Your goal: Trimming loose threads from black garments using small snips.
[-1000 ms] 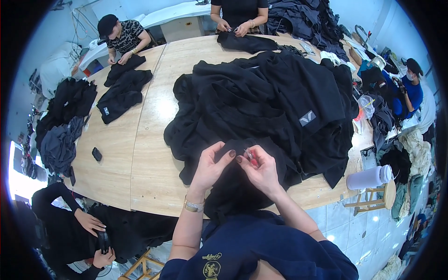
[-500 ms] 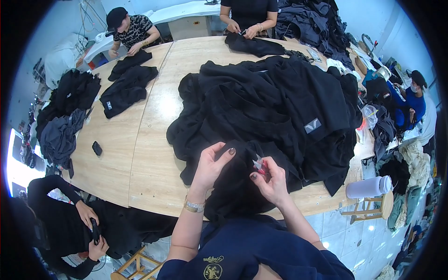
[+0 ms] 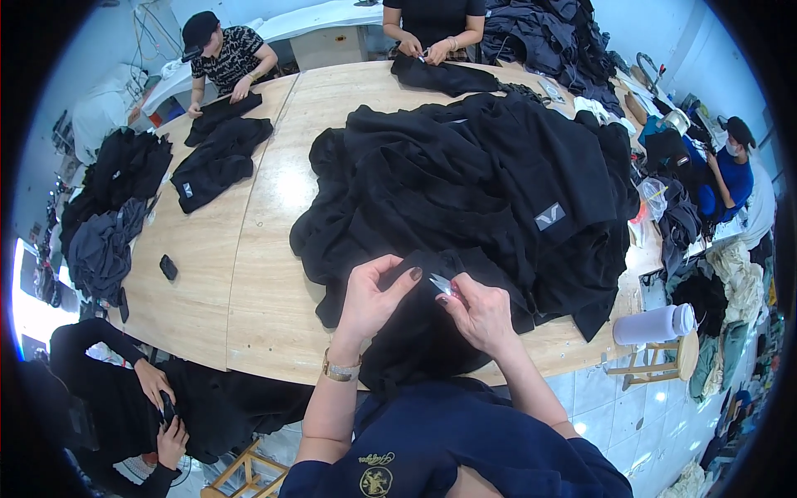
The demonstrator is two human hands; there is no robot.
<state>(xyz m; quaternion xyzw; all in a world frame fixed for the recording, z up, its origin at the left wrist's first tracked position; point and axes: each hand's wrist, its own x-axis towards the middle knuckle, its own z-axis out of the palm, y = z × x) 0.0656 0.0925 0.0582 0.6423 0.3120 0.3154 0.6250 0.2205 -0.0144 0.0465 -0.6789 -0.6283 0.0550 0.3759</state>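
My left hand [image 3: 372,297] is closed on the edge of a black garment [image 3: 423,344], which hangs over the table's front edge toward me. Thumb and bent fingers pinch the cloth. In my right hand [image 3: 481,311] is a small pair of red-handled thread snips [image 3: 442,285]. Their pointed blades are parted and aim left, at the cloth beside my left thumb. Whether a thread lies between the blades is too small to tell. Directly beyond both hands lies a big heap of black garments [image 3: 415,183], one bearing a grey-white label [image 3: 549,217].
A lavender bottle [image 3: 652,324] stands at the table's right edge, above a wooden stool [image 3: 664,365]. On the left are a small black object [image 3: 168,266] and dark garment piles [image 3: 104,241]. Several co-workers sit or stand around the wooden table [image 3: 199,307], handling black cloth.
My right hand has moved slightly left, bringing the snips closer to my left thumb. My left hand keeps its hold on the cloth. The whole view has shifted slightly.
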